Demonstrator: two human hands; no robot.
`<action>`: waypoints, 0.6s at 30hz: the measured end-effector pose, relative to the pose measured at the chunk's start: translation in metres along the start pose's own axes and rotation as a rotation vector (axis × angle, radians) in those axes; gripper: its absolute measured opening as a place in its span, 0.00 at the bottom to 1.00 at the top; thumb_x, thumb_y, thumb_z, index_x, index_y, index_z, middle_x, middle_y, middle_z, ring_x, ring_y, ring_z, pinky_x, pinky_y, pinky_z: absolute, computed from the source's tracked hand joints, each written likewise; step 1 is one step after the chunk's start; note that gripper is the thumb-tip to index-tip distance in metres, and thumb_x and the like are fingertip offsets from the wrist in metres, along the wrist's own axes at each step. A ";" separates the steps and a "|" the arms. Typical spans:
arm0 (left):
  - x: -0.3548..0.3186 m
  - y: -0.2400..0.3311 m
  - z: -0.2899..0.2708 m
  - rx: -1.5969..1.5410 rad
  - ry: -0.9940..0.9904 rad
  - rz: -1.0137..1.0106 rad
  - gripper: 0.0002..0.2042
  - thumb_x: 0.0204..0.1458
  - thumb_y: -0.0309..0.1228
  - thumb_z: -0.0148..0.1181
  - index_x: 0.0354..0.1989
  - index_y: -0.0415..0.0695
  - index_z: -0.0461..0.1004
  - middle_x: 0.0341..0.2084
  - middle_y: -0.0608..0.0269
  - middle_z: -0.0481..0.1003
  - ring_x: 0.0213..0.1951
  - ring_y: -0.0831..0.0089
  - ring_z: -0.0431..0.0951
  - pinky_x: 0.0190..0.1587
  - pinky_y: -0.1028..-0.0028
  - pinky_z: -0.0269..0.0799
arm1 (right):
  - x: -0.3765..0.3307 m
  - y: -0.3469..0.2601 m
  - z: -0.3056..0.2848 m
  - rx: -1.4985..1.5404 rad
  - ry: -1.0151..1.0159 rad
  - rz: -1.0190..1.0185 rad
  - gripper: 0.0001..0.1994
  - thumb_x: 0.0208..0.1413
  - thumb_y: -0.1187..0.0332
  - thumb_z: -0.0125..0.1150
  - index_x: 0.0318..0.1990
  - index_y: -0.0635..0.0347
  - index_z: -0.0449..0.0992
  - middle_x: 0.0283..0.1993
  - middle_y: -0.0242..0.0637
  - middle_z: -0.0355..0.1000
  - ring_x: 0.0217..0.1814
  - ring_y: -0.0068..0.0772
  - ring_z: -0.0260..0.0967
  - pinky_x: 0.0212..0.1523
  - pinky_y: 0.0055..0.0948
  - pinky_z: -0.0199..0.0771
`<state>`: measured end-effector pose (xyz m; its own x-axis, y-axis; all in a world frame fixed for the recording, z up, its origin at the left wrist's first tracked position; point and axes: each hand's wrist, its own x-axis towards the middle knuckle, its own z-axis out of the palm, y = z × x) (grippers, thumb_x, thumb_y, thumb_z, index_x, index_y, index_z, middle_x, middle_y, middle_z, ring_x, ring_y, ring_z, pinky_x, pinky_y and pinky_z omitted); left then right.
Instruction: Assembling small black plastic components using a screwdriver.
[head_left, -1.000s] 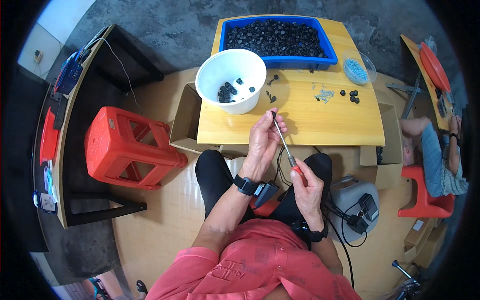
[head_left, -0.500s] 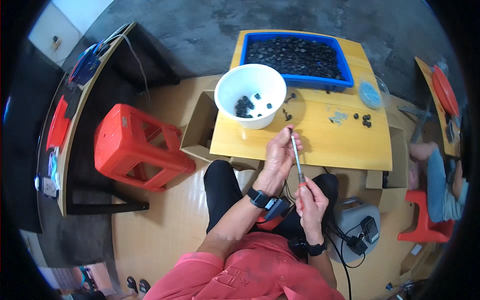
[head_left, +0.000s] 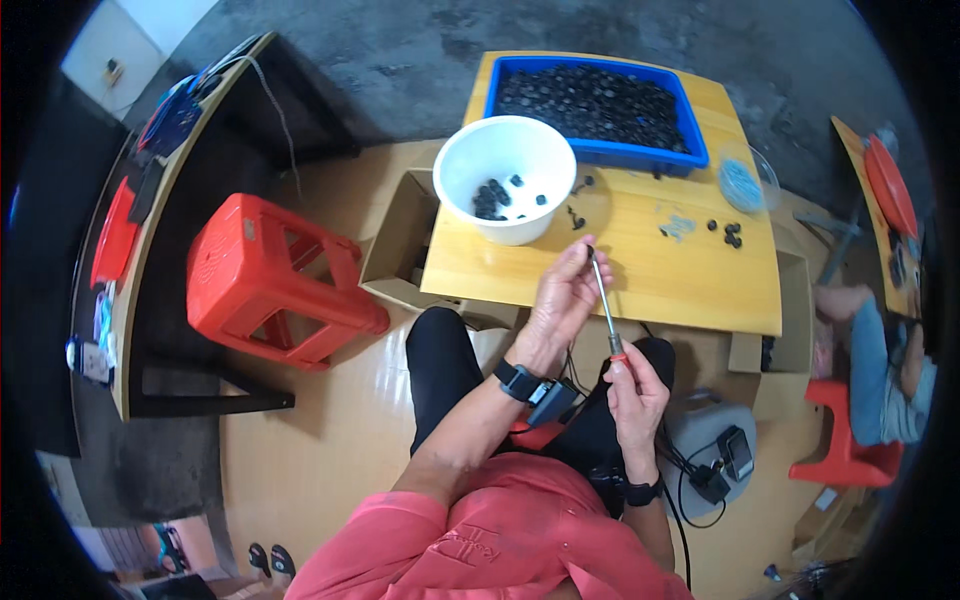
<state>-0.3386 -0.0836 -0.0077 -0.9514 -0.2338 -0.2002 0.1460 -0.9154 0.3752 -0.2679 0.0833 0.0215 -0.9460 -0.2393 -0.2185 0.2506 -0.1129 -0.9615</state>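
Observation:
My right hand (head_left: 638, 390) is closed round the red handle of a screwdriver (head_left: 606, 305), whose metal shaft slants up and to the left. At the shaft's tip my left hand (head_left: 566, 293) pinches a small black round part (head_left: 591, 252), mostly covered by the fingers. Both hands are in front of the wooden table's near edge, the left one reaching over it. Just beyond the left hand stands a white bucket (head_left: 457, 190) with several black parts (head_left: 490, 197) at its bottom. A few loose black pieces (head_left: 577, 219) lie beside the bucket.
A blue tray (head_left: 600, 152) full of black parts stands at the table's (head_left: 560, 270) far side. To the right are a tub of small pale-blue pieces (head_left: 740, 187), a scattering of similar pieces, and several black knobs (head_left: 732, 236). A red stool (head_left: 240, 285) stands left; another person sits right.
Both hands have shifted slightly right with the screwdriver and the black part. The right hand has turned a little on the handle. The whole view has shifted slightly upward.

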 end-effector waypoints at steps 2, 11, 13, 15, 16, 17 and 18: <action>-0.001 -0.002 0.006 -0.016 -0.020 -0.014 0.13 0.57 0.34 0.51 0.47 0.42 0.67 0.30 0.63 0.73 0.33 0.72 0.74 0.40 0.73 0.73 | -0.003 -0.002 -0.004 -0.073 0.009 -0.018 0.15 0.55 0.73 0.56 0.50 0.65 0.71 0.28 0.25 0.67 0.23 0.09 0.57 0.22 0.11 0.59; 0.000 -0.006 0.007 -0.031 -0.019 -0.031 0.14 0.58 0.36 0.50 0.48 0.42 0.67 0.30 0.63 0.71 0.31 0.73 0.70 0.38 0.72 0.70 | 0.002 0.009 -0.006 -0.242 0.008 -0.205 0.16 0.56 0.73 0.54 0.52 0.65 0.69 0.26 0.25 0.65 0.20 0.10 0.55 0.18 0.12 0.56; 0.000 -0.005 0.007 -0.036 -0.015 -0.043 0.13 0.58 0.34 0.50 0.47 0.41 0.68 0.30 0.62 0.72 0.32 0.71 0.71 0.39 0.72 0.70 | 0.002 0.005 -0.006 -0.240 0.019 -0.177 0.15 0.55 0.73 0.55 0.51 0.66 0.70 0.30 0.28 0.69 0.26 0.12 0.60 0.26 0.15 0.61; -0.002 -0.004 0.010 -0.044 0.004 -0.056 0.13 0.57 0.33 0.50 0.47 0.41 0.68 0.30 0.61 0.72 0.32 0.70 0.71 0.39 0.71 0.70 | 0.001 0.002 -0.007 -0.239 0.030 -0.150 0.15 0.54 0.73 0.57 0.49 0.67 0.71 0.34 0.32 0.73 0.33 0.15 0.65 0.34 0.17 0.67; -0.003 -0.004 0.011 -0.051 0.021 -0.064 0.12 0.57 0.32 0.50 0.47 0.41 0.68 0.30 0.60 0.72 0.32 0.69 0.71 0.39 0.71 0.70 | 0.001 0.002 -0.008 -0.252 0.030 -0.162 0.14 0.54 0.73 0.57 0.49 0.67 0.71 0.34 0.32 0.73 0.33 0.16 0.66 0.34 0.18 0.67; -0.003 -0.004 0.011 -0.052 0.023 -0.069 0.12 0.57 0.32 0.50 0.47 0.41 0.68 0.30 0.60 0.72 0.32 0.69 0.71 0.39 0.71 0.70 | 0.001 0.001 -0.009 -0.265 0.031 -0.175 0.14 0.54 0.73 0.57 0.48 0.68 0.71 0.34 0.33 0.73 0.33 0.16 0.66 0.34 0.18 0.68; -0.002 -0.004 0.010 -0.047 0.015 -0.064 0.12 0.57 0.32 0.50 0.46 0.41 0.68 0.31 0.60 0.72 0.33 0.69 0.71 0.40 0.71 0.70 | 0.000 -0.001 -0.008 -0.265 0.030 -0.173 0.14 0.54 0.73 0.57 0.48 0.68 0.71 0.34 0.33 0.73 0.33 0.16 0.66 0.34 0.18 0.68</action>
<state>-0.3400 -0.0764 0.0006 -0.9552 -0.1785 -0.2359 0.0975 -0.9429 0.3185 -0.2698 0.0914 0.0208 -0.9767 -0.2090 -0.0493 0.0273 0.1068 -0.9939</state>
